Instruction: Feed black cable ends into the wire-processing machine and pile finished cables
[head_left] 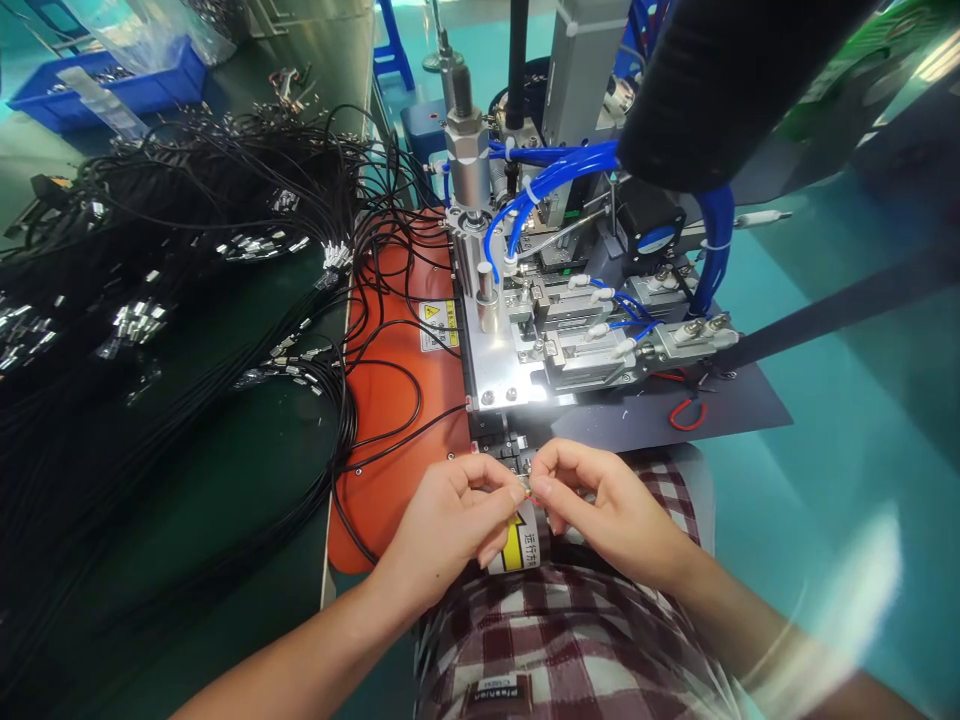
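Note:
My left hand [469,505] and my right hand [592,500] meet just in front of the machine, fingertips almost touching. Both pinch at tiny, thin coloured wires [529,492], with bits of red and yellow showing between the fingers. The fingers cover most of these wires. Directly behind the fingertips is the machine's small dark front fixture [501,445]. Below them, a white and yellow label [527,540] with an arrow and printed characters is partly hidden by my hands.
The pneumatic machine [487,355] with blue air hoses [577,160] stands on an orange base [405,400]. Bundles of black cables [349,400] with metal ends cover the dark green table [225,500] at left. A blue bin [150,90] sits behind; red-handled tool [686,412] lies right.

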